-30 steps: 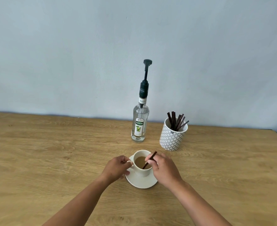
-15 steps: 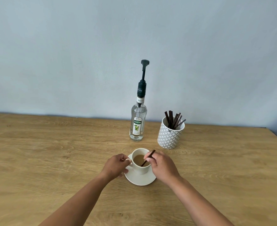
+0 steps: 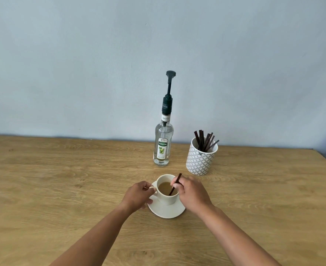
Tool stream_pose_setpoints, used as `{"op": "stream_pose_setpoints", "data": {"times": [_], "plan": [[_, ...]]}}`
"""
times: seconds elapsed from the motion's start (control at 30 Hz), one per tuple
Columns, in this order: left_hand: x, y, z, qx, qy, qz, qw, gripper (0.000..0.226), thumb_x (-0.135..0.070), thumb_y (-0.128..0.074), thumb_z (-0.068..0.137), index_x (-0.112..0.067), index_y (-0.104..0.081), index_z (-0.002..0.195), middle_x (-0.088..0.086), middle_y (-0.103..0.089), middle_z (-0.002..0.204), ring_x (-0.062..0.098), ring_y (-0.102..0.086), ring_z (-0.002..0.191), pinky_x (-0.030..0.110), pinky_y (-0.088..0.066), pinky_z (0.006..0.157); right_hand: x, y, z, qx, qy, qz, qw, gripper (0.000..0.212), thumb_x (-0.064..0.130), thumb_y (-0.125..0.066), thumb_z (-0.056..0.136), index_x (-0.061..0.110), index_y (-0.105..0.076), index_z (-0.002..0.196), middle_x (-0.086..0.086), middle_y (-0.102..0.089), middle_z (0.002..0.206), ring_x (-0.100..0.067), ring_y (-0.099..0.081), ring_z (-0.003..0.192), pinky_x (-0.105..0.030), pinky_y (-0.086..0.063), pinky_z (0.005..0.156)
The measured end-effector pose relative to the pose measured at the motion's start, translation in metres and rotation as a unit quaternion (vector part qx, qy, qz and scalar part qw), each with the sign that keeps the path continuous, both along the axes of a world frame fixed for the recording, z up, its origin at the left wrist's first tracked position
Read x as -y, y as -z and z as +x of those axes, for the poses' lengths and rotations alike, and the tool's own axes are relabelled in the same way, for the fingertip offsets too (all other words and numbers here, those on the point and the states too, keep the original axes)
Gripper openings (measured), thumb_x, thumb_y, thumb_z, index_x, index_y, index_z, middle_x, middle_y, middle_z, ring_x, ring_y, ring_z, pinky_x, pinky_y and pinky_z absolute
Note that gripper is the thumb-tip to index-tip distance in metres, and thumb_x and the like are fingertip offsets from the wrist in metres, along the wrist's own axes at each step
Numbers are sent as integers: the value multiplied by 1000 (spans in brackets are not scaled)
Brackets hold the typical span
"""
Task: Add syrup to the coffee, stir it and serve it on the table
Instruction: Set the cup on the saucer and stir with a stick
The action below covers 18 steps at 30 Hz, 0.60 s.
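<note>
Cup [image 3: 167,196] sat on saucer [image 3: 167,211], near the front middle of the counter [image 3: 62,189], filled with pale brown coffee [image 3: 165,188]. Dark stirrer [image 3: 174,184] stood slanted in the coffee, lower end under the surface, upper end poking out past the rim toward the far right.

Right hand [image 3: 191,194] hung over the cup's right side, fingers [image 3: 177,184] pinched shut on the stirrer about halfway up. Left hand [image 3: 139,194] rested at the cup's left, fingers closed round the handle (mostly hidden, only a sliver of white showing), thumb side touching the saucer's edge.

Syrup bottle [image 3: 163,146] stood upright behind the cup, apart from it, pump at full height, glass nearly clear with very little liquid to be made out. Patterned holder [image 3: 201,160] with spare stirrers [image 3: 205,141] stood to the right of the bottle, just beyond the right hand.

Judged as mid-stir: bottle set back and untouched, stirrer in the coffee, so syrup step probably done (cannot be confirmed from the colour of the drink alone). Left to do, by the look of it: finish stirring, lift the stirrer out, then serve the cup on its saucer. Nothing spilled on saucer or counter as far as could be seen. Left grip on the handle looked well placed for steadying now and for carrying afterwards.
</note>
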<state>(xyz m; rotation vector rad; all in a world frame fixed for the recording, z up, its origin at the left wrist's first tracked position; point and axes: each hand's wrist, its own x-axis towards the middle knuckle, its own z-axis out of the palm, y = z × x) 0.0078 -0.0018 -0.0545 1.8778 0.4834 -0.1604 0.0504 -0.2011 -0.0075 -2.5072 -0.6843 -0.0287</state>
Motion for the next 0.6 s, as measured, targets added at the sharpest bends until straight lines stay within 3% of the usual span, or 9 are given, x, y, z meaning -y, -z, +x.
{"op": "stream_pose_setpoints", "data": {"times": [0.1, 0.37, 0.6], "plan": [[1, 0, 0, 1, -1, 1, 1000, 9, -29, -66, 89, -21, -67, 91, -2, -74, 94, 17, -77, 74, 30, -52, 53, -3, 0, -3, -17, 3, 29, 999, 16, 22, -55, 95, 35, -65, 96, 11, -66, 92, -13, -56, 93, -33, -45, 88], [1, 0, -1, 8, 3, -4, 1000, 9, -29, -65, 89, -23, -67, 95, 2, -75, 95, 21, -77, 75, 31, -50, 51, 3, 4, 0, 23, 20, -37, 999, 16, 23, -52, 97, 33, -63, 102, 10, -68, 100, -14, -55, 99, -34, -43, 91], [2, -2, -1, 10, 12, 13, 1000, 10, -29, -62, 92, -21, -67, 95, 0, -74, 95, 20, -77, 76, 31, -50, 52, -1, 0, -2, -9, 17, 8, 1000, 13, 26, -52, 96, 35, -62, 97, 5, -66, 99, -16, -56, 96, -34, -48, 86]]}}
